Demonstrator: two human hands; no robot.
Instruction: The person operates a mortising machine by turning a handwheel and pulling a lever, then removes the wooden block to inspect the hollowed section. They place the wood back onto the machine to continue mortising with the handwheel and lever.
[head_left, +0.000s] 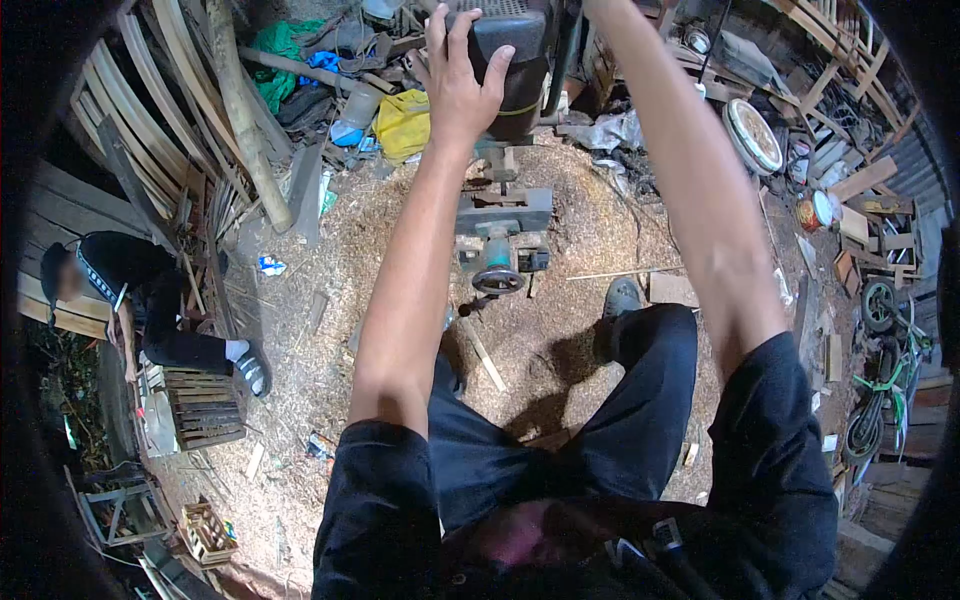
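1 hndwhl (498,281) | 1 ylw bag (402,125) | 1 bike (888,384) | 2 bike whls (864,434)

Floor (370,240): covered in pale wood shavings (590,240), dense at centre. Short wood strip (484,356) lying at an angle, lower centre. Thin stick (625,273) right of centre, board (672,290) just below its right end. Blue-and-white wrapper (271,265) left of centre. Yellow sheet (402,125), crumpled, upper centre-left. Small crate (208,532) lower left. Green bike (885,370) at right edge, contact with floor unclear.
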